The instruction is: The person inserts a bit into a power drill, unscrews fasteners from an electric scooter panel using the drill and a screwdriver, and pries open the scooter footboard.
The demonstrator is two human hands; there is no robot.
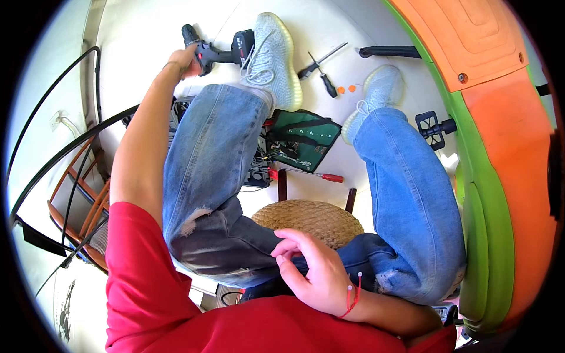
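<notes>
**Reaching for the drill on the floor**

White floor tiles spread under a seated person, tools scattered between the shoes. Furthest out, the left hand (pixel 187 60) closes around the handle of a black cordless drill (pixel 216 52) lying on the floor just beside the left shoe (pixel 275 59). It looks like the pick-up step; lifting calls for a firm grip clear of the laces. The right hand (pixel 315 272) rests loosely curled on the jeans (pixel 206 159), holding nothing, above a woven stool (pixel 318 217). Nearby lie a green tool pouch (pixel 303 138), a red-handled screwdriver (pixel 318 175) and two dark screwdrivers (pixel 321 65). An orange and green plastic body (pixel 500 147) curves along the right. Any labels are too small to make out.
</notes>
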